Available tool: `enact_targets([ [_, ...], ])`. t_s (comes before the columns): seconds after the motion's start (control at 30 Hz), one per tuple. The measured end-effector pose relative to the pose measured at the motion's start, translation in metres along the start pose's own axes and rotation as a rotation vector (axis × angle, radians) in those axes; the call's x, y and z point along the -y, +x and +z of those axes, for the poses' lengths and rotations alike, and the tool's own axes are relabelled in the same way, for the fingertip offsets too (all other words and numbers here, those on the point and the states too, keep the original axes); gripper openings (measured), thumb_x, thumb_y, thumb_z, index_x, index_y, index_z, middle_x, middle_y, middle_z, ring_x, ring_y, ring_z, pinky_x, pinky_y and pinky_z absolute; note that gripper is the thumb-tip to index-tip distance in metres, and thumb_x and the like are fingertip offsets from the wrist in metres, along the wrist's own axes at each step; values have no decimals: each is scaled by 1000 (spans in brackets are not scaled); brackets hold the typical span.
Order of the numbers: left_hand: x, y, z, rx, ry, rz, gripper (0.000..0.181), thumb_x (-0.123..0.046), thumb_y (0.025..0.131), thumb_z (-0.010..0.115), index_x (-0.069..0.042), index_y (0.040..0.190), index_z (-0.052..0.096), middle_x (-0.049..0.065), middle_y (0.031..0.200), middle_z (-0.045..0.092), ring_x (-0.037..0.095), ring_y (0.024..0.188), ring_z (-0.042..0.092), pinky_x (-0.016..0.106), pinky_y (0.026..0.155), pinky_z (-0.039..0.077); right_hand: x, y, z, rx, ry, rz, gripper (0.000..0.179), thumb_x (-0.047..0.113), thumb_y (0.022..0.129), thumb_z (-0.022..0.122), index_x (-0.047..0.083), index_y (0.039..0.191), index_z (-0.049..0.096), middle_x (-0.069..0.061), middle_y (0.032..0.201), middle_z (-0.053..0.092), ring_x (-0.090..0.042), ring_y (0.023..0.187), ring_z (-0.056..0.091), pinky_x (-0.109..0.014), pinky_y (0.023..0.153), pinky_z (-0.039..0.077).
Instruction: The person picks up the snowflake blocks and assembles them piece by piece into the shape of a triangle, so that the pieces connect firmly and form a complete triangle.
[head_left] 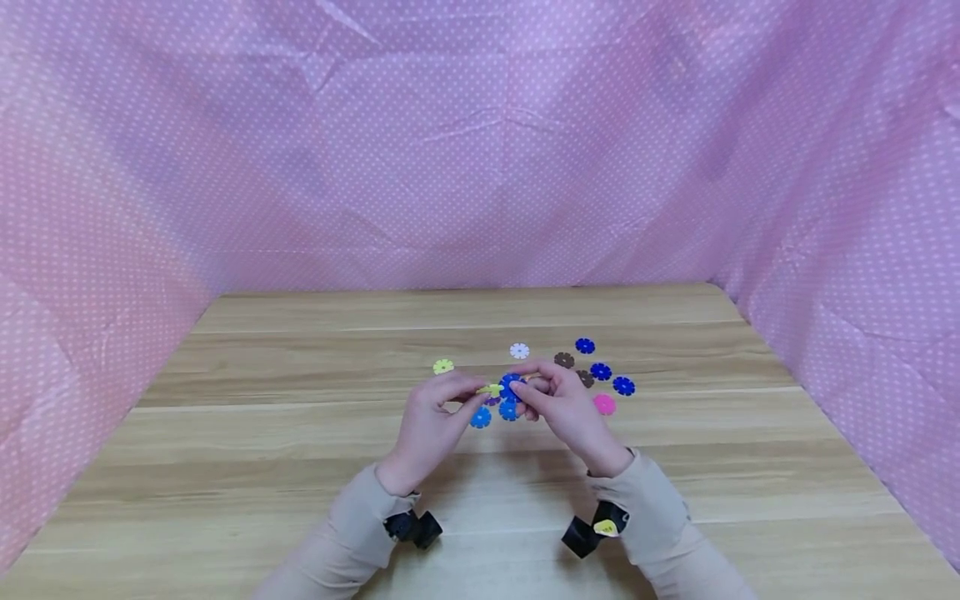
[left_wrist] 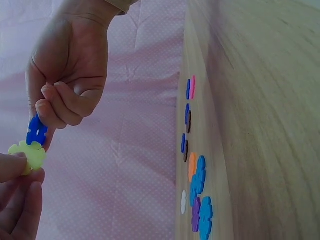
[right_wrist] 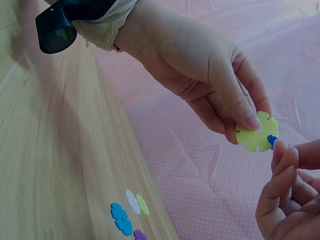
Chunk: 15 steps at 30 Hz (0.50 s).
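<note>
In the head view my left hand (head_left: pixel 431 421) pinches a yellow notched disc (head_left: pixel 491 389) between thumb and fingers. My right hand (head_left: pixel 570 408) pinches a dark blue notched disc (head_left: pixel 511 387) against it. Seen from the right wrist, the two discs meet at an angle, with the blue edge at a slot in the rim of the yellow disc (right_wrist: pixel 256 137). Both hands are raised above the table in the wrist views. Below them lie light blue discs (head_left: pixel 480 417) and a purple disc (head_left: pixel 492 401), partly covered in the head view.
On the wooden table (head_left: pixel 262 467) lie a yellow-green disc (head_left: pixel 443 367), a white disc (head_left: pixel 519 351), brown discs (head_left: pixel 564 359), dark blue discs (head_left: pixel 601 372) and a pink disc (head_left: pixel 604 405). An orange disc (left_wrist: pixel 192 166) shows from the left wrist. Pink dotted cloth (head_left: pixel 480 167) surrounds the table.
</note>
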<state>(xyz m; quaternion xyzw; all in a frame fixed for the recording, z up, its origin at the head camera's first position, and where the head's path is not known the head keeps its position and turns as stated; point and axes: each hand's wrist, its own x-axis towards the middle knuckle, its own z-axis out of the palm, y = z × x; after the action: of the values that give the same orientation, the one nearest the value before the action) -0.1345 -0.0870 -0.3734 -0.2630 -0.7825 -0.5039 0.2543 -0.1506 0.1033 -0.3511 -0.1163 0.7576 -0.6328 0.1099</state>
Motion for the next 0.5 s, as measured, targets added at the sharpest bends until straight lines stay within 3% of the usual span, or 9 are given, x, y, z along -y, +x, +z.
enact_targets([
  [0.27,0,-1,-2,16,2,114,19,9,72,75,2,90,74,8,80,72,15,70,66,17,64,54,1,-1,2,-35,-53,-13,22,6,94,57,-2,113,62,-1,67,62,-13,60,56,-23,60,51],
  [0.5,1,-3,-2,30,-16,163,19,11,72,74,4,91,74,9,79,71,15,67,65,16,61,53,-2,-3,6,-56,-54,-19,18,2,92,58,-4,108,63,-12,70,65,-14,58,56,-22,56,51],
])
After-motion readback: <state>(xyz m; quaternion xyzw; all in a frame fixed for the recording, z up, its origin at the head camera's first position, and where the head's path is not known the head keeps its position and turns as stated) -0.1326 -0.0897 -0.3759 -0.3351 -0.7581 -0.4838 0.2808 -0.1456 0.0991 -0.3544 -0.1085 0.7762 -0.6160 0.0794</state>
